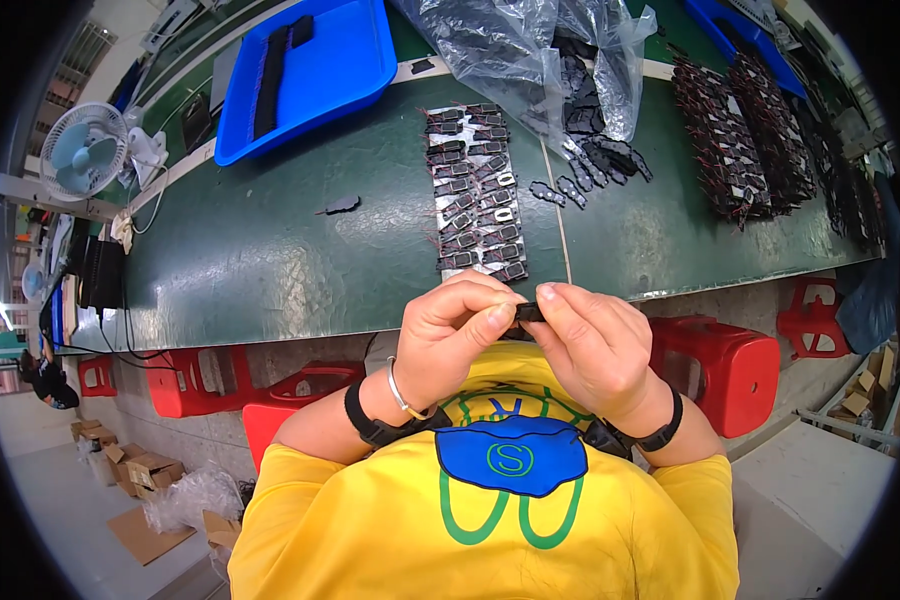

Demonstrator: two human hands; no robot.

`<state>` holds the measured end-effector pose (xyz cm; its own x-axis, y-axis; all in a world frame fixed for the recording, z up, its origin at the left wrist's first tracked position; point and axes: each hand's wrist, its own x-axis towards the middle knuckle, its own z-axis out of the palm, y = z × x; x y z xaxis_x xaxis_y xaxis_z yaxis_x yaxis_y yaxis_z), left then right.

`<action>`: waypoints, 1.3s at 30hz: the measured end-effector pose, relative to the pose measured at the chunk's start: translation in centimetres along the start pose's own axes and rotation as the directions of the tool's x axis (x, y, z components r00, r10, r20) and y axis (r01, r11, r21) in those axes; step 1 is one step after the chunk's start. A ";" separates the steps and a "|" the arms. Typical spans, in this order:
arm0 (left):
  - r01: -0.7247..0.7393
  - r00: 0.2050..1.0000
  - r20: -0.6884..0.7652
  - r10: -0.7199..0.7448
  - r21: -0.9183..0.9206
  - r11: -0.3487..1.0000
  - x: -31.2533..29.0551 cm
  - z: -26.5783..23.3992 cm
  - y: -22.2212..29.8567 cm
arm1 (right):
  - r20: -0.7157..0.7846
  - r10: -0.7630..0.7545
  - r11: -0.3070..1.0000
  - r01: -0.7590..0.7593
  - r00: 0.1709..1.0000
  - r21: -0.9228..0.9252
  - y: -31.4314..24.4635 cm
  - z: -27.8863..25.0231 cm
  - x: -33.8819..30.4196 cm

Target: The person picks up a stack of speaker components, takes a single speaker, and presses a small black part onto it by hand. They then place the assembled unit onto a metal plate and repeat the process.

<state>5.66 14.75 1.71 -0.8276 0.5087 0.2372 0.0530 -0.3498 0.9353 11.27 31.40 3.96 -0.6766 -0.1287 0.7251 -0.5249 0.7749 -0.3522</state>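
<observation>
Close to my chest, at the table's near edge, I pinch a small black part (530, 313) between both hands. My left hand (450, 335) grips it with thumb and index finger. The thumb and fingertips of my right hand (602, 345) close on its other side, and they cover much of it. Just beyond my hands lies a pale strip holding rows of small black modules (458, 203) with thin wires. To the left, one loose black piece (343, 205) with a wire rests on the green table (270, 265).
A blue tray (345, 75) with a long black piece stands at the far left. Clear plastic bags (490, 50) and loose black parts (610, 157) lie beyond the strip. Stacked wired modules (720, 140) sit at the right. Red stools (735, 375) line the near edge.
</observation>
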 end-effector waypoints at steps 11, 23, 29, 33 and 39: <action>-0.106 0.994 0.049 0.097 0.243 0.964 -0.6 -0.7 0.0 | -0.007 -0.047 0.998 0.048 0.999 0.030 0.0 0.5 -0.2; -0.176 0.984 0.043 0.173 0.090 0.980 -0.6 -2.0 -0.2 | 0.354 0.301 0.673 -0.460 0.885 0.579 0.1 -0.1 0.2; -0.213 0.976 0.091 0.200 0.178 0.961 -0.3 -2.4 -0.1 | 0.299 0.251 0.729 -0.383 0.921 0.567 0.5 0.3 -0.2; -0.229 0.971 0.119 0.207 0.222 0.948 -0.2 -2.4 0.0 | 0.284 0.267 0.707 -0.387 0.921 0.592 0.5 0.3 -0.2; -0.212 0.975 0.109 0.196 0.172 0.962 -0.2 -2.2 -0.1 | 0.188 0.180 0.788 -0.256 0.966 0.560 0.7 0.6 -0.3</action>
<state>4.57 12.93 0.97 -0.7350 0.5135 0.4428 0.3232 -0.3088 0.8945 10.79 31.61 3.14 -0.8447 -0.1013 0.5256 -0.5299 0.2964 -0.7946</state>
